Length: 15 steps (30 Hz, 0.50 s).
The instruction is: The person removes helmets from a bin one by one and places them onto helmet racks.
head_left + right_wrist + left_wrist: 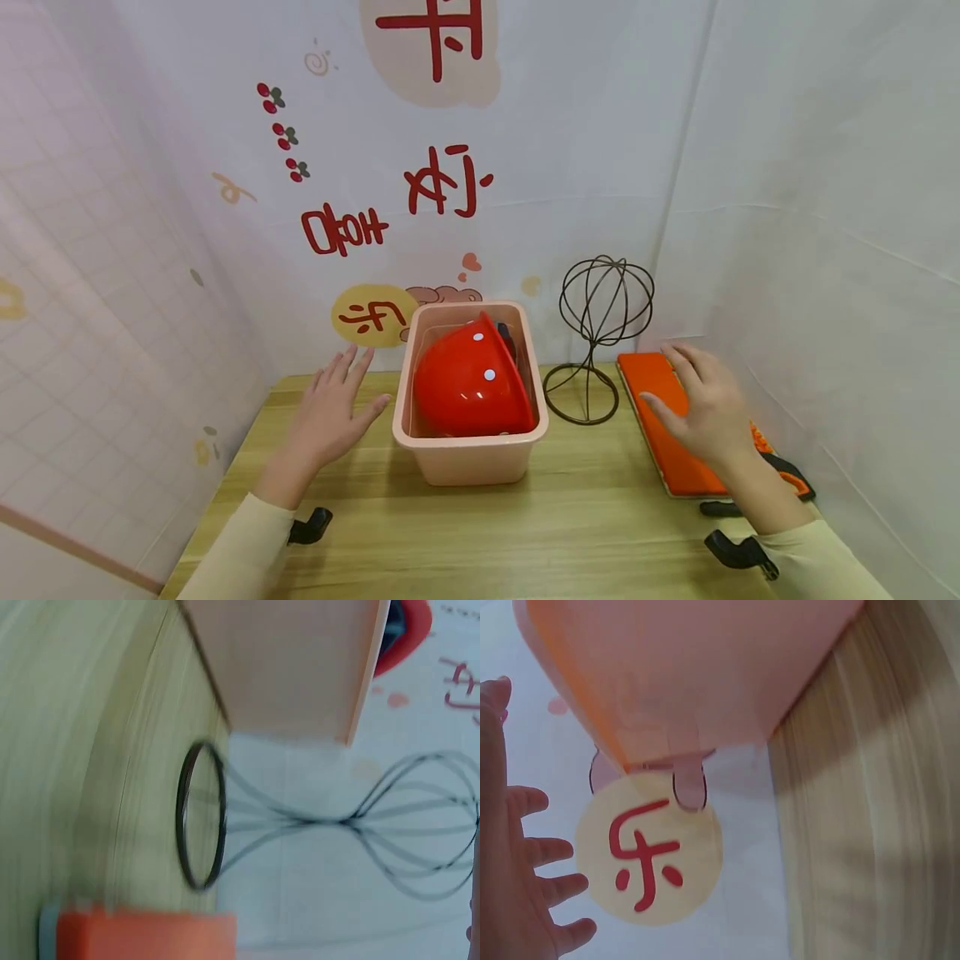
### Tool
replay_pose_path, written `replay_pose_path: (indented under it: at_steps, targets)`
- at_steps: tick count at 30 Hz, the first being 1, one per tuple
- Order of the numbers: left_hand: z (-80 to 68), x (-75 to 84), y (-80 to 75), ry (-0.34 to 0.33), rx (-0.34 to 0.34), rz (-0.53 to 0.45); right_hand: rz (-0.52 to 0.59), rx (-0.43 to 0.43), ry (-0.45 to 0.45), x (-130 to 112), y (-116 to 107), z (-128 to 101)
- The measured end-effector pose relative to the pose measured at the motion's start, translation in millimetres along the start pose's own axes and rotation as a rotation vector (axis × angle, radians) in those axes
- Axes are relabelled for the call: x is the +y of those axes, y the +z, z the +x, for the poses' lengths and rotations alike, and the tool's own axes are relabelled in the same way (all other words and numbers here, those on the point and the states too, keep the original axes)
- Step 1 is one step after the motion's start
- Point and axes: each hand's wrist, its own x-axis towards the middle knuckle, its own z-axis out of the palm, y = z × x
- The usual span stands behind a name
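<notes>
- Pale wooden table (585, 525) across the foreground, toward 6 o'clock;
- white cloth wall (570, 150) with red characters at 12 o'clock;
- tiled-pattern sheet (82, 317) at 9 o'clock; plain cloth (840, 250) at 3 o'clock

Black wire hat stand (598, 333) on wooden bench (585, 525), white backdrop with red characters (442, 187), yellow round sticker (373, 315)

We wear pale cream long sleeves that end at the wrists, leaving our left hand (330, 412) and right hand (705, 408) bare. A black clip-like camera mount sits strapped under each wrist, at six o'clock of each hand.
</notes>
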Motion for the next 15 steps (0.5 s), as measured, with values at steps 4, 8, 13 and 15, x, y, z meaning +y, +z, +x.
replay_pose_path:
  at_steps: [4, 8, 13, 15]
  targets:
    - [-1.5, 13.0, 3.0, 0.047, 0.039, -0.086, 0.06, 0.042, -0.017, -22.2, 8.9, 4.0]
    - [-2.1, 26.7, 7.4, 0.077, 0.059, -0.147, 0.117, 0.039, -0.006, -44.3, 20.9, 9.2]
    - [-0.4, 45.5, 11.7, 0.06, 0.017, -0.229, 0.259, -0.02, 0.021, -67.3, 34.2, 24.3]
    - [0.3, 53.0, 12.8, 0.045, 0.0, -0.264, 0.332, -0.069, 0.029, -75.3, 38.1, 31.3]
